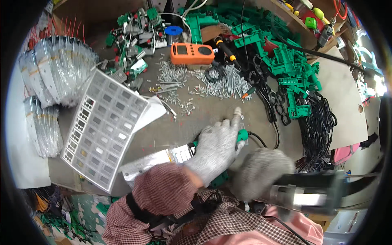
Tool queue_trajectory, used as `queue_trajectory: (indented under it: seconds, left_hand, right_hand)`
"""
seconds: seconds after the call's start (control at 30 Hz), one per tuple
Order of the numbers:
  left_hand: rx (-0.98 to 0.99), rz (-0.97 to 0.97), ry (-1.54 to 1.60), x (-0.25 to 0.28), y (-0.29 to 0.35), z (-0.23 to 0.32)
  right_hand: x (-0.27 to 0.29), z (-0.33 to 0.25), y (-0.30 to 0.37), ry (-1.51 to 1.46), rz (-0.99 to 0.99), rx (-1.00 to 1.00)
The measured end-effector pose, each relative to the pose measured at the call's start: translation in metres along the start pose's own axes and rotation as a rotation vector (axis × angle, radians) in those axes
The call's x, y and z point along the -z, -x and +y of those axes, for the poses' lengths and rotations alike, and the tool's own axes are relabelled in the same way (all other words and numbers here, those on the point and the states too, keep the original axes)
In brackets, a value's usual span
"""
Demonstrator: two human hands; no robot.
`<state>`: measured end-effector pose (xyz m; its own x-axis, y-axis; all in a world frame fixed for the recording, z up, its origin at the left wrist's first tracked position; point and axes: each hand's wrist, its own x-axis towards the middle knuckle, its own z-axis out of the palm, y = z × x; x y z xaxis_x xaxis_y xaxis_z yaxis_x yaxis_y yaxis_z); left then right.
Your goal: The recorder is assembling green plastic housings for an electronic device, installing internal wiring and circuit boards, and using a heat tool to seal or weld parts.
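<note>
The person's left hand (216, 149), in a grey knit glove, lies palm down on the workbench (171, 132), fingers curled over a green plastic part (242, 135) with the forefinger stretched out past it. The part sits near the bench's front edge, a black cable (265, 143) running off to its right. The right hand (261, 173), also gloved, is blurred; it appears closed round a dark tool (310, 190) (its kind cannot be made out), just beside the left hand.

Bare bench lies ahead of the left hand, bounded at the back by a scatter of small metal pins (220, 83) and an orange meter (192, 54). To the left a white compartment tray (104, 126) rests tilted. To the right, heaped green frames (286, 61) and coiled black cables (316, 126) hem the space.
</note>
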<state>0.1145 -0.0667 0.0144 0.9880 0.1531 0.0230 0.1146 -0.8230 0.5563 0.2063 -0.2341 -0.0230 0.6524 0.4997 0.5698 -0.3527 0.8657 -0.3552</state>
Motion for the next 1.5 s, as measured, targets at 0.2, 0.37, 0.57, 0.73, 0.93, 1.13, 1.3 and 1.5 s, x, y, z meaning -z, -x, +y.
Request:
queue_trajectory:
  seconds: [0.2, 0.37, 0.57, 0.73, 0.93, 1.13, 1.3, 1.5]
  left_hand:
    - [0.06, -0.091, 0.386, 0.036, 0.064, -0.06]
    - [0.075, -0.033, 0.493, 0.038, 0.059, -0.063]
    - [0.185, -0.236, 0.623, 0.045, 0.046, -0.07]
    - [-0.014, -0.185, 0.622, 0.023, 0.057, -0.082]
    - [0.065, -0.001, 0.471, 0.034, 0.061, -0.062]
    - [-0.074, 0.187, 0.109, 0.042, 0.081, -0.058]
    - [-0.031, 0.19, 0.022, 0.026, 0.102, -0.069]
    - [-0.011, 0.163, -0.01, 0.022, 0.103, -0.063]
  right_hand:
    - [-0.062, 0.053, -0.098, 0.473, -0.304, -0.067]
    - [-0.052, 0.08, -0.088, 0.357, 0.035, -0.3]
    - [-0.033, 0.082, -0.097, 0.413, -0.226, -0.455]
    - [-0.03, 0.081, -0.1, 0.47, -0.525, -0.522]
    - [-0.026, 0.084, -0.05, -0.104, -0.028, -0.632]
    - [-0.075, 0.042, -0.089, 0.517, 0.003, -0.516]
    - [-0.02, 0.006, -0.076, 0.058, 0.383, -0.169]
    - [0.038, -0.006, -0.036, -0.176, 0.616, 0.018]
